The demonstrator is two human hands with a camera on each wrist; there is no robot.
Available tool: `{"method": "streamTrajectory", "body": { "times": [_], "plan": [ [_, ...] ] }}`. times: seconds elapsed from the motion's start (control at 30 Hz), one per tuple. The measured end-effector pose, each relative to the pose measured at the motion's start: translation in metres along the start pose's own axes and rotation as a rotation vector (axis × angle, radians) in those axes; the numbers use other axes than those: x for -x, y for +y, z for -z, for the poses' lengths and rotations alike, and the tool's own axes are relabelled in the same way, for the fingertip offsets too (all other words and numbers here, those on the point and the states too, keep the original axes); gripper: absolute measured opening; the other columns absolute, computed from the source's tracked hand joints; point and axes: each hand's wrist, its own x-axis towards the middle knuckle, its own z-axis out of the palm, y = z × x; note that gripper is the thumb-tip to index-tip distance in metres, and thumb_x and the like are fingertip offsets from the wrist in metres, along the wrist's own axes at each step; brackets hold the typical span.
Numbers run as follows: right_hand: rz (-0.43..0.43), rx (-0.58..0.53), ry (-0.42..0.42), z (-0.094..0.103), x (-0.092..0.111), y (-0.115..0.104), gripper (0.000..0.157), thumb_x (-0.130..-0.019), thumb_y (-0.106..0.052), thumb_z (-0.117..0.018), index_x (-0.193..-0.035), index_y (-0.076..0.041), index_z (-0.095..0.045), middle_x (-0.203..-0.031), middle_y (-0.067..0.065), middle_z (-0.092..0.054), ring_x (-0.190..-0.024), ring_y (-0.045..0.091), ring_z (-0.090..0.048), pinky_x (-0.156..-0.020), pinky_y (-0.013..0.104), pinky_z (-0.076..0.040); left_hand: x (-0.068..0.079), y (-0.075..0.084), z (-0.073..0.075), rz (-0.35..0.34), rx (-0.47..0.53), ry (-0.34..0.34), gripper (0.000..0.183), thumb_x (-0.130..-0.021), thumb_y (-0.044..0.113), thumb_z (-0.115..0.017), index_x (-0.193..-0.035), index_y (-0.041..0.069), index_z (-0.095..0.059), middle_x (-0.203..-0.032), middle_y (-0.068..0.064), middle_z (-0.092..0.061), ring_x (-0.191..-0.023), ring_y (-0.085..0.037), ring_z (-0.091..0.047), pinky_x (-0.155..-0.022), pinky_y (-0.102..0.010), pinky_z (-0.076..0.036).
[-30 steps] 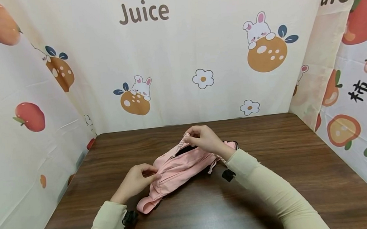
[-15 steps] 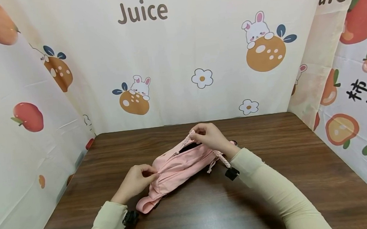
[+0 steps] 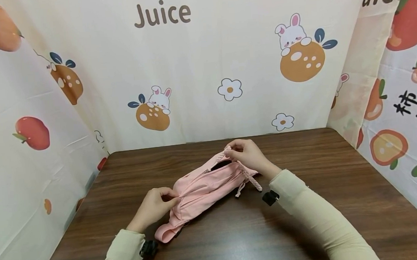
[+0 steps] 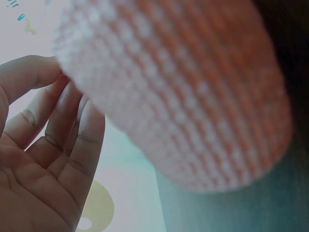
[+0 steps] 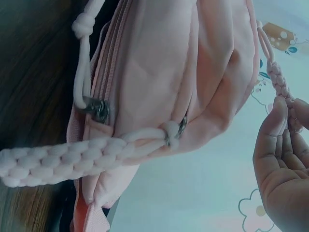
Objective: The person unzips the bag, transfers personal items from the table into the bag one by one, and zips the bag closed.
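A pink waist bag (image 3: 203, 197) lies slantwise on the table, its strap loop (image 3: 166, 232) at the near left end. My left hand (image 3: 156, 207) pinches the bag's fabric at that end between thumb and fingers. My right hand (image 3: 250, 156) pinches a braided zipper pull (image 5: 279, 79) at the top edge and holds it up to the right. Left of that hand, a dark opening (image 3: 220, 165) shows in the bag. A second braided pull (image 5: 58, 162) hangs from the front, near a knotted cord pull (image 5: 83, 25). Blurred pink weave fills much of the left wrist view.
The brown wooden table (image 3: 293, 221) spreads around the bag. Printed curtains (image 3: 202, 57) with fruit and rabbits stand behind it and on both sides. A small black device (image 3: 271, 197) sits at my right wrist, and another (image 3: 148, 247) at my left.
My right hand has moved right along the bag's top with the braided pull. The dark opening has grown shorter from its left end. My left hand stays in place.
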Motion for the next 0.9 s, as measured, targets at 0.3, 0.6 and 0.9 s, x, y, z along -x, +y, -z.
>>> {"method": "streamTrajectory", "body": {
  "times": [0.3, 0.6, 0.9],
  "plan": [
    [-0.042, -0.007, 0.037, 0.014, 0.005, 0.009, 0.023, -0.092, -0.023, -0.069, -0.102, -0.003, -0.069, -0.093, 0.018, -0.072, -0.083, 0.025, -0.070, -0.071, 0.028, -0.055, 0.000, 0.000, -0.001, 0.013, 0.000, -0.005, 0.004, -0.084, 0.015, -0.076, -0.081, 0.014, -0.073, -0.076, 0.005, -0.069, -0.068, -0.001, -0.053, -0.064, -0.020, -0.046],
    [-0.083, -0.034, 0.055, 0.028, 0.010, 0.019, 0.022, -0.094, -0.021, -0.066, -0.103, -0.001, -0.067, -0.098, 0.025, -0.070, -0.091, 0.039, -0.071, -0.069, 0.039, -0.058, 0.001, -0.001, -0.001, 0.023, 0.010, -0.004, 0.005, -0.085, 0.014, -0.075, -0.081, 0.015, -0.073, -0.074, 0.005, -0.067, -0.065, -0.001, -0.050, -0.060, -0.020, -0.043],
    [-0.097, 0.004, 0.060, 0.039, 0.011, 0.027, 0.023, -0.094, -0.020, -0.065, -0.103, 0.001, -0.066, -0.097, 0.027, -0.070, -0.084, 0.035, -0.072, -0.066, 0.032, -0.058, 0.002, 0.000, -0.002, 0.016, 0.008, 0.016, 0.007, -0.085, 0.014, -0.075, -0.079, 0.016, -0.073, -0.074, 0.006, -0.067, -0.065, -0.001, -0.050, -0.059, -0.020, -0.043]
  ]
}}
